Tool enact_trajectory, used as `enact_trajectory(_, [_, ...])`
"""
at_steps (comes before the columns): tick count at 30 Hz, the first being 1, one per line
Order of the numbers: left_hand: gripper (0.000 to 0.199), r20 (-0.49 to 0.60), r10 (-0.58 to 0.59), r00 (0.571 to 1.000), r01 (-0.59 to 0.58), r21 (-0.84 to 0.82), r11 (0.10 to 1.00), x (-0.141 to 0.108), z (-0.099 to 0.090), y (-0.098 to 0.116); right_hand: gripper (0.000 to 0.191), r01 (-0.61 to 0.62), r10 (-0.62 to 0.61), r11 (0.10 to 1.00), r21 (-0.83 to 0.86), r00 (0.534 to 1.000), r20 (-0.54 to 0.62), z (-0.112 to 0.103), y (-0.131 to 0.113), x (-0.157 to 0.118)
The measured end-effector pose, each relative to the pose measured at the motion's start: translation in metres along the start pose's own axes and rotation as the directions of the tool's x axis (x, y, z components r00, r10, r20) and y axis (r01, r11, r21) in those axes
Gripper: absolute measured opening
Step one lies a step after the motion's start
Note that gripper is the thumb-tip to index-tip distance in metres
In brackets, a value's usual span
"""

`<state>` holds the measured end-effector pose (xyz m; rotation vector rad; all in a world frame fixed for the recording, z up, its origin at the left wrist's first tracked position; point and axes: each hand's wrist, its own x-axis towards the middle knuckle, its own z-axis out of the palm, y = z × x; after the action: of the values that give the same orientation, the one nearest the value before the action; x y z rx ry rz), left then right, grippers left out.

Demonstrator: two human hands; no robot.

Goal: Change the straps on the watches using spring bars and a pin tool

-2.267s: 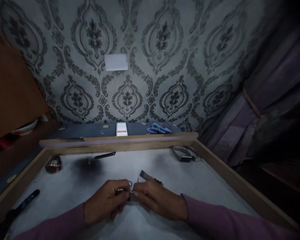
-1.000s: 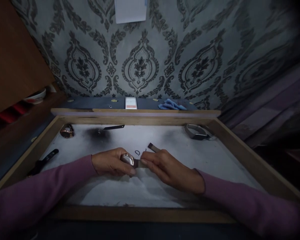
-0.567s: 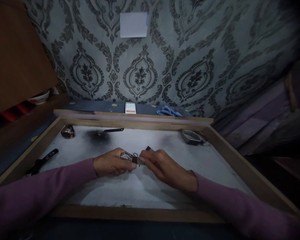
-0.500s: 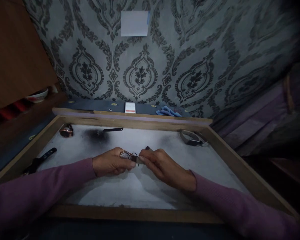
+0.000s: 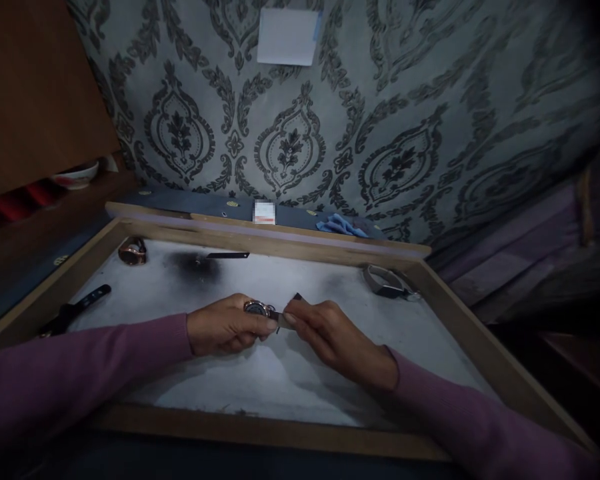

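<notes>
Over a wood-rimmed white bench (image 5: 240,387), my left hand (image 5: 225,325) holds a round watch (image 5: 256,308), fingers clasping it, as my right hand (image 5: 330,335) pinches a grey strap (image 5: 285,323) beside it between its fingers; from my remote post, I cannot tell whether they join.

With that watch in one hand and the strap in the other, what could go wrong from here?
1. The watch could slip: the left hand holds it between thumb and fingers above the white floor of the wooden tray.
2. The strap might twist or strain if the right hand, which pinches it, pulls hard. Whether it is joined to the watch is too dim to tell.
</notes>
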<state>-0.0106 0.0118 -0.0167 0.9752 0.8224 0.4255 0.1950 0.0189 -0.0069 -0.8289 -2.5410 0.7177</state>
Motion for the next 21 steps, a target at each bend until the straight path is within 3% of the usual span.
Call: enact_trajectory(21, [0.033,0.007,0.002,1.0,-0.003,0.113,0.994,0.0011,0.0005,-0.0005,0.034,-0.041,0.04,0.999,0.005,0.997,0.063,0.0002,0.0034,-0.0027])
